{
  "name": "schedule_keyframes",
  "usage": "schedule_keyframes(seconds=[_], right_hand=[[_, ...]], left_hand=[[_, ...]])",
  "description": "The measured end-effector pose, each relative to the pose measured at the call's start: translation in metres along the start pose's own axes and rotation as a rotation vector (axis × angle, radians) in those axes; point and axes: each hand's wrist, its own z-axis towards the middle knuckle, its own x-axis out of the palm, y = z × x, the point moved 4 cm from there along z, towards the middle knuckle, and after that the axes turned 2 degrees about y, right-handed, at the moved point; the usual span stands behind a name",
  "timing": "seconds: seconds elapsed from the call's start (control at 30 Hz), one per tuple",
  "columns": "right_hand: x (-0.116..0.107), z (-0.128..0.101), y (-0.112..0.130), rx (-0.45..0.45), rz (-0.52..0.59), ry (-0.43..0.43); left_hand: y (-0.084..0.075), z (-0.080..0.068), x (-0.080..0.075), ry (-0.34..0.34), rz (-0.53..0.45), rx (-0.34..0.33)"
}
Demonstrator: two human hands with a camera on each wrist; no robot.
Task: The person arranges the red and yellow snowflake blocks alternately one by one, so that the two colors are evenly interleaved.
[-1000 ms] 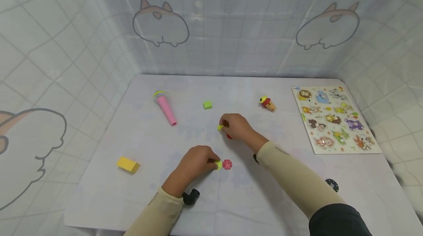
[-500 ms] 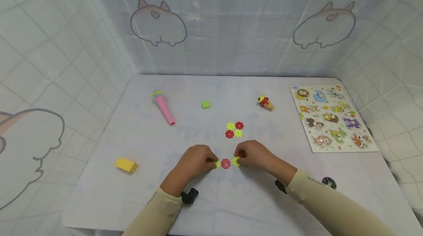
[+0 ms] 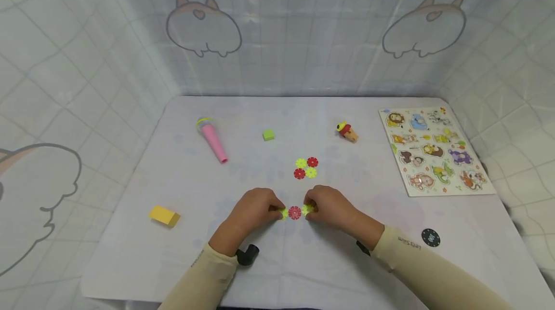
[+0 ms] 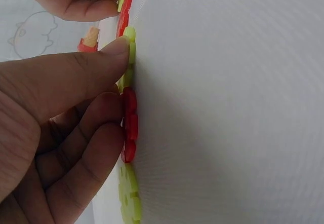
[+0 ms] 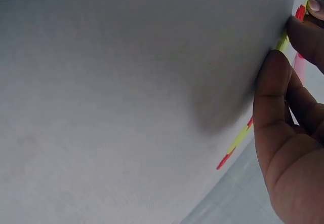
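Observation:
Near the table's front a short row of flower-shaped discs lies flat: a red disc (image 3: 295, 212) with a yellow-green disc on its left (image 3: 284, 214) and another on its right (image 3: 307, 209). My left hand (image 3: 277, 211) pinches the left disc; in the left wrist view the thumb (image 4: 109, 51) lies on a yellow-green disc (image 4: 131, 49), and a red disc (image 4: 129, 122) sits under the curled fingers. My right hand (image 3: 310, 207) pinches the right disc against the red one. A cluster of four red and yellow-green discs (image 3: 305, 168) lies just beyond.
On the white table (image 3: 381, 271) lie a pink toy microphone (image 3: 212, 139), a green cube (image 3: 268, 135), a small red-and-yellow figure (image 3: 347, 132), an animal puzzle board (image 3: 435, 151) at right, a yellow block (image 3: 165, 215) at left and a black disc (image 3: 430, 237).
My right hand came back from the far cluster with a yellow-green disc and brought it against the red disc's right side. The left hand stayed put.

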Motion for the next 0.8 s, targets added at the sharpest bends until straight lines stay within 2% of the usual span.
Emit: schedule_keyframes(seconds=[0.37,0.63,0.8], right_hand=[[0.0019,-0.0001,0.0026,-0.055,0.024,0.014],[0.0004,-0.0012,0.0017,-0.044,0.057,0.029],[-0.0068,0.0031,-0.0062,-0.011,0.100,0.001]], left_hand=[[-0.0001,-0.0001,-0.0011,-0.010,-0.003,0.016],[-0.0018,-0.0014,-0.0016,-0.008,-0.002,0.022],[-0.0034,-0.0032,-0.0022,-0.045,0.011,0.075]])
